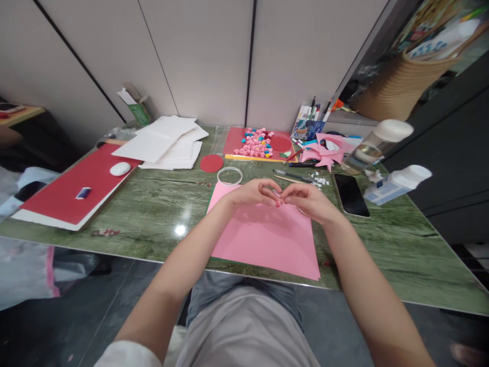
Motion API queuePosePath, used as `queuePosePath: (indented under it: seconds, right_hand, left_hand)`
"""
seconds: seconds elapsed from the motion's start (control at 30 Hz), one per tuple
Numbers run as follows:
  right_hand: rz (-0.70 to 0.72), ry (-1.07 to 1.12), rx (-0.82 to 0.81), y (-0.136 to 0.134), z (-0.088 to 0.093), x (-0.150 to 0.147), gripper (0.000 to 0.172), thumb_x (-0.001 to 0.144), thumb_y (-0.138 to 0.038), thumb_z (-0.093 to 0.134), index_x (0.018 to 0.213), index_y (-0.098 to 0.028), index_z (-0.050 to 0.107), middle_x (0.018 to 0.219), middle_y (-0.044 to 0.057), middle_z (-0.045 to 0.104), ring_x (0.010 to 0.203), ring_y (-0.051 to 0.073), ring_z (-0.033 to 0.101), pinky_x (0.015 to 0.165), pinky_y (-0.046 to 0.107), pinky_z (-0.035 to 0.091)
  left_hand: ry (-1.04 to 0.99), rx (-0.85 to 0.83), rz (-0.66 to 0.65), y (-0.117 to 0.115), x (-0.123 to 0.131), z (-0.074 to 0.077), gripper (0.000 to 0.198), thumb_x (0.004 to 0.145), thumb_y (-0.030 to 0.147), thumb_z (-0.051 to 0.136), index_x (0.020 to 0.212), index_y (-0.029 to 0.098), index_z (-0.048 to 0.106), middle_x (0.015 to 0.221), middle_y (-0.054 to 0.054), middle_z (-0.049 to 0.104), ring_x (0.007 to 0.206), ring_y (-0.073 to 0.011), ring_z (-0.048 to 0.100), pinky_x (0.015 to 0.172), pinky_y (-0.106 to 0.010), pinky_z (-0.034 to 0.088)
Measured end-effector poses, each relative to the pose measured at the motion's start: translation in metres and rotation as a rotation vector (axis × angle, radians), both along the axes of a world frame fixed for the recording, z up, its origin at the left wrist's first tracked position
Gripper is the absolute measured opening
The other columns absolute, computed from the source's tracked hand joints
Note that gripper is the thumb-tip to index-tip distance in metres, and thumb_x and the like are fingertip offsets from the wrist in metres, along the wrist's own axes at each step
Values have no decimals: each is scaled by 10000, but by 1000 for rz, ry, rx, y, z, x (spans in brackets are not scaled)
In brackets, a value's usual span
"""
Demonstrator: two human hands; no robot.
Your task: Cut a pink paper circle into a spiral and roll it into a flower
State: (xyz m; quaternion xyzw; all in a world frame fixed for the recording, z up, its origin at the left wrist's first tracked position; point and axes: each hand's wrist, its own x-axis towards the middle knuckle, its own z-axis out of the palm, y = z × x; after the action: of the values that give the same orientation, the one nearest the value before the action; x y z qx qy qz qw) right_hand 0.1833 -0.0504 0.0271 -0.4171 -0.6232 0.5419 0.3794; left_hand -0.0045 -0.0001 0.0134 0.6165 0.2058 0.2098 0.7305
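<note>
My left hand (257, 193) and my right hand (305, 199) meet above the pink sheets (263, 239), fingertips close together. Between them is a small pink and red piece (279, 202), mostly hidden by the fingers; both hands pinch at it. A roll of clear tape (229, 176) lies just beyond my left hand. Behind my hands, a heap of small pink, blue and yellow pieces (256, 142) rests on a red sheet (233, 140). A red paper disc (211, 163) lies left of that sheet.
White papers (160, 140) and a red board (76, 191) lie on the left of the green table (153, 204). Pink scraps (324, 150), pens (294, 176), a phone (350, 194), a clear bottle (376, 145) and a white bottle (397, 184) are at the right.
</note>
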Motion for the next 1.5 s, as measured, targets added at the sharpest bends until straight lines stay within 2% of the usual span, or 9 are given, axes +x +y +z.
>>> queuePosePath:
  seconds: [0.33, 0.53, 0.77, 0.97, 1.13, 1.27, 1.37, 1.5]
  right_hand:
    - [-1, 22, 14, 0, -3, -5, 107, 657, -214, 599, 757, -189, 571, 710, -1, 576, 665, 124, 541, 623, 251, 409]
    - [16, -9, 57, -1, 1, -7, 100, 667, -188, 579, 760, -182, 542, 711, -2, 570, 673, 127, 550, 637, 259, 416]
    - [-65, -93, 123, 0, 4, -5, 109, 684, -211, 577, 787, -190, 550, 738, -2, 571, 675, 130, 547, 655, 275, 430]
    - [-260, -201, 310, 0, 8, -3, 124, 734, -285, 543, 815, -211, 601, 820, 29, 585, 760, 169, 554, 705, 317, 429]
    - [-312, -490, 586, -4, 9, -8, 111, 713, -264, 575, 802, -231, 630, 883, 48, 580, 858, 206, 530, 768, 355, 397]
    - [-346, -650, 707, -4, 4, -10, 116, 727, -244, 556, 818, -225, 625, 887, 56, 584, 890, 220, 515, 805, 379, 366]
    - [-396, -620, 692, -3, 3, -8, 104, 737, -264, 549, 800, -221, 619, 868, 54, 592, 884, 217, 519, 810, 377, 367]
    - [-442, -387, 497, 0, 4, -1, 129, 740, -304, 545, 818, -218, 602, 822, 38, 603, 801, 190, 552, 769, 352, 410]
  left_hand:
    - [-32, -20, 17, 0, 1, 0, 371, 552, 161, 691, 877, 132, 516, 741, -40, 644, 735, -131, 612, 710, -282, 427]
    - [-58, -36, 2, -1, 1, 0, 364, 552, 165, 694, 864, 127, 511, 743, -39, 637, 736, -132, 612, 748, -314, 429]
    - [-104, -44, 24, 0, 2, -3, 343, 575, 154, 681, 872, 131, 512, 752, -41, 642, 733, -124, 610, 732, -301, 430]
    - [-83, 22, 186, -3, 6, 0, 389, 590, 199, 677, 933, 135, 506, 806, -66, 648, 792, -153, 613, 751, -329, 433]
    - [35, 305, 454, -10, 14, 5, 359, 598, 254, 668, 905, 150, 514, 771, -40, 639, 744, -134, 610, 712, -277, 436]
    - [78, 481, 602, -14, 19, 3, 330, 620, 263, 647, 910, 176, 517, 810, -26, 633, 771, -125, 608, 735, -256, 428]
    - [56, 474, 596, -14, 19, 3, 333, 628, 262, 640, 920, 172, 509, 798, -34, 639, 771, -130, 610, 735, -262, 433]
    - [-27, 333, 443, -12, 13, 9, 363, 627, 246, 643, 942, 148, 492, 778, -51, 646, 768, -137, 616, 756, -292, 441]
